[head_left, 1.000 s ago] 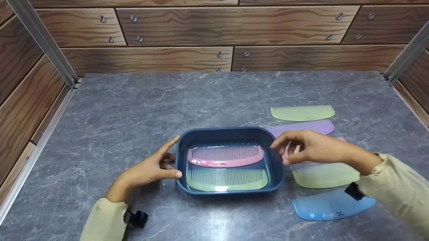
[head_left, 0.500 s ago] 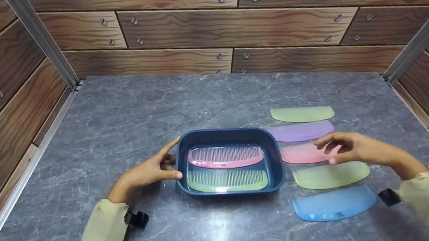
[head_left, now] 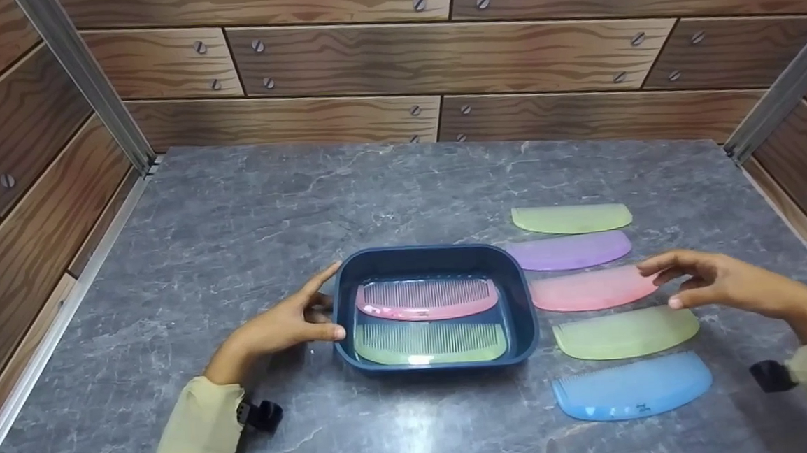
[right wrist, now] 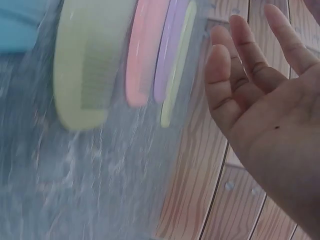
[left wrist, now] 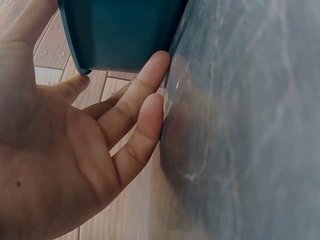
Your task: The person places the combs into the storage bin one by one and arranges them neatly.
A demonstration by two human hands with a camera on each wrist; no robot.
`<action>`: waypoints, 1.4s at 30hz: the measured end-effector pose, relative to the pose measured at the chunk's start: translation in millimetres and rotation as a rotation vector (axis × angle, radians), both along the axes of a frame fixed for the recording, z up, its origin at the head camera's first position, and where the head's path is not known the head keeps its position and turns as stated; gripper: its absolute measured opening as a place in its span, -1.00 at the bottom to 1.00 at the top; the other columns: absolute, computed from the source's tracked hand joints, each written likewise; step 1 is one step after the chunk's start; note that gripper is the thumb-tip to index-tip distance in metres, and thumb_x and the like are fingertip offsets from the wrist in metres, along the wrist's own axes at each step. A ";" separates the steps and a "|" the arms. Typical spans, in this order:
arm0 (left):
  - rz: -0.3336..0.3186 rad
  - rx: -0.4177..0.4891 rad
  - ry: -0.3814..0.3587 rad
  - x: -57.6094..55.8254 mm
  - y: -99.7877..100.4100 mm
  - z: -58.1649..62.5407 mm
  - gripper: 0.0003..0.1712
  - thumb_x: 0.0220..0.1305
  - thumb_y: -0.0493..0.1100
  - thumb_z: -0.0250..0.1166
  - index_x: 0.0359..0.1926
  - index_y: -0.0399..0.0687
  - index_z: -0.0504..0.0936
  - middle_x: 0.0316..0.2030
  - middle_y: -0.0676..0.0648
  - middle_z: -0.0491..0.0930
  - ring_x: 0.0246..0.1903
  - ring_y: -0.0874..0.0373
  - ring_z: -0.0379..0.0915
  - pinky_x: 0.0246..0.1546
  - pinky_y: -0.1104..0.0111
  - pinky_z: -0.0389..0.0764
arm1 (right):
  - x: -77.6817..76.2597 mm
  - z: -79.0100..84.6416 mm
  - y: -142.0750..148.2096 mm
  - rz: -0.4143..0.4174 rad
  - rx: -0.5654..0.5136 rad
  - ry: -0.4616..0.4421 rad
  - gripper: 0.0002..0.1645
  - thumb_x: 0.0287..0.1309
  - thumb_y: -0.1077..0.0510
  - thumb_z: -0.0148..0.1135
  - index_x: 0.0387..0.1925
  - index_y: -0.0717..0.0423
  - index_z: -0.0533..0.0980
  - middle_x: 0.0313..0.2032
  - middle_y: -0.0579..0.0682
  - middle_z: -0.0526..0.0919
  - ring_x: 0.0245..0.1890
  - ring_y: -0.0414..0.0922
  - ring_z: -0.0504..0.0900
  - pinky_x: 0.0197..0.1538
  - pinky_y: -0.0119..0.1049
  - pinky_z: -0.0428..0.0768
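My left hand (head_left: 276,325) rests against the left side of a dark blue rectangular tub (head_left: 434,261), thumb and index fingertip at its rim. In the left wrist view, other fingers (left wrist: 135,105) touch the tub's outer wall (left wrist: 120,35) and the tabletop. Inside the tub lie a pink comb (head_left: 426,310) and, nearer me, a green comb (head_left: 432,354). My right hand (head_left: 736,283), fingers relaxed and holding nothing, hovers by the right end of another pink comb (head_left: 589,291). The right wrist view shows its palm (right wrist: 280,130) free of any object.
Right of the tub, more combs lie in a column: a far green comb (head_left: 571,220), a purple comb (head_left: 573,251), a near green comb (head_left: 624,333) and a blue comb (head_left: 634,387). Wood-patterned walls (head_left: 337,55) border the grey marbled table (head_left: 304,204).
My right hand has moved right, from the tub's right rim across the combs to the outer end of the loose pink one. My left hand has stayed at the tub.
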State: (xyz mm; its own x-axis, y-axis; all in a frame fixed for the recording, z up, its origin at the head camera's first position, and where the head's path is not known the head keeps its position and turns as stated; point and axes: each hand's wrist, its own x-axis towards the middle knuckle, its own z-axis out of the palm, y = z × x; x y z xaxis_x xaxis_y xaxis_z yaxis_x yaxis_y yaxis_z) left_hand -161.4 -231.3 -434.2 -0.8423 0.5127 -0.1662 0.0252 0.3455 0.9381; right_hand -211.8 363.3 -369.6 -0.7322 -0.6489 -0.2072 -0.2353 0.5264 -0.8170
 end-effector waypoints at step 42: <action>0.006 -0.014 0.001 -0.3 -0.2 2.0 0.20 0.14 0.00 0.42 0.54 0.13 -0.25 0.21 -0.42 0.36 0.05 -0.11 0.52 0.08 0.20 0.56 | 1.7 -45.7 42.3 -0.173 0.371 0.001 -0.20 0.03 0.00 0.40 0.29 0.17 0.37 -0.10 0.13 0.22 -0.21 -0.18 0.17 -0.19 -0.34 0.26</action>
